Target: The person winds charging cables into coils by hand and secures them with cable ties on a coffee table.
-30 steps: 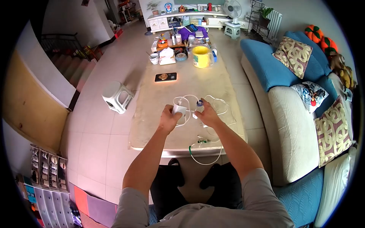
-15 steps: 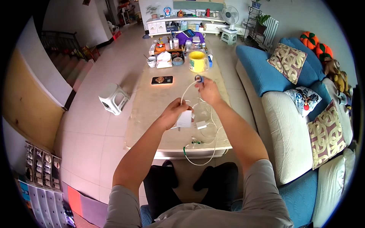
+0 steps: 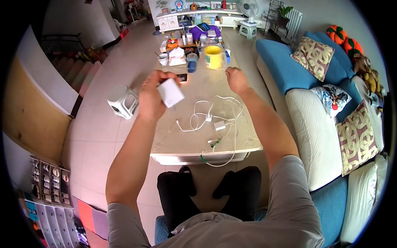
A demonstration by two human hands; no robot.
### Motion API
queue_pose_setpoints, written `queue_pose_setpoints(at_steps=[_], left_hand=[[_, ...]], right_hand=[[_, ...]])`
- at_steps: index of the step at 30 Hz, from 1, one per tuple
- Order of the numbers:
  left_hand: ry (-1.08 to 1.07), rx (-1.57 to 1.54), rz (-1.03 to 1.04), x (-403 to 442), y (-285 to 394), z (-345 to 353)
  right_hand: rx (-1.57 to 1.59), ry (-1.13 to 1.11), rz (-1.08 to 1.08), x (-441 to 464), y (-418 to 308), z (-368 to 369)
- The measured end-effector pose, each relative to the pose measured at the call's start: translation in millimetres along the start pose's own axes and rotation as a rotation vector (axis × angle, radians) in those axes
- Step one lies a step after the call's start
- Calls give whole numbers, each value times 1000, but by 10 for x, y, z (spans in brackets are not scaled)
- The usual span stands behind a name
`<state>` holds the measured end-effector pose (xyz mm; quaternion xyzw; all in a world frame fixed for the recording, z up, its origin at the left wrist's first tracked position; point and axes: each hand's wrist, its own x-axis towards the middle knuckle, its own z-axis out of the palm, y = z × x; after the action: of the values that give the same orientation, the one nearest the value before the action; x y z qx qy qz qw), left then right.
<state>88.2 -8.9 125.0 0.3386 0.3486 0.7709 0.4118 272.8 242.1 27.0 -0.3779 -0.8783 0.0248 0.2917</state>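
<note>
My left hand is closed around a white, square-faced block, held raised over the left side of the table. A small blurred blue piece shows beyond that hand, near the phone; its link to the block cannot be made out. My right hand is above the table's right side with curled fingers, and whatever they may hold is hidden. Between my arms, a looped white cable lies on the table by a white charger plug. Small green-and-white connectors rest near the front edge.
A yellow container, a tissue pack and a white cup stand toward the table's far end. To the left is a white stool. A sofa with cushions runs along the right.
My left hand has moved left and away from me with the white block. My right hand has shifted right and outward, and the blue piece has left it. The looped cable shows fully now.
</note>
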Motion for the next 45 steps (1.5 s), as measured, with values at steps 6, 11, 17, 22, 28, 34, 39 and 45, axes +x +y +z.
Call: queue_pose_setpoints(at_steps=[6,11,17,22,28,34,39,45], left_hand=[[-5,-189,137,-21,453,-571],[85,-226,307,-89,755,-977],[231,-118,281,-263,768,-1326],[247,-56,166,-317,409,-1365],[108,17,121,-333,160,-1233],[114,145,101,-399,115,-1128],[120,207,104,-404,-4,-1290],[101,326,65,-581,-80,-1243]], right_hand=[[-126,-65,146,13,35,-465],[-249,-236,249,167,331,-258],[-55,-229,104,386,-44,-655],[725,-87,166,719,-444,-898],[787,363,-45,832,-626,-1019],[477,97,102,817,-413,-1125],[344,-139,88,801,-487,-1375],[974,171,37,762,-223,-1185]])
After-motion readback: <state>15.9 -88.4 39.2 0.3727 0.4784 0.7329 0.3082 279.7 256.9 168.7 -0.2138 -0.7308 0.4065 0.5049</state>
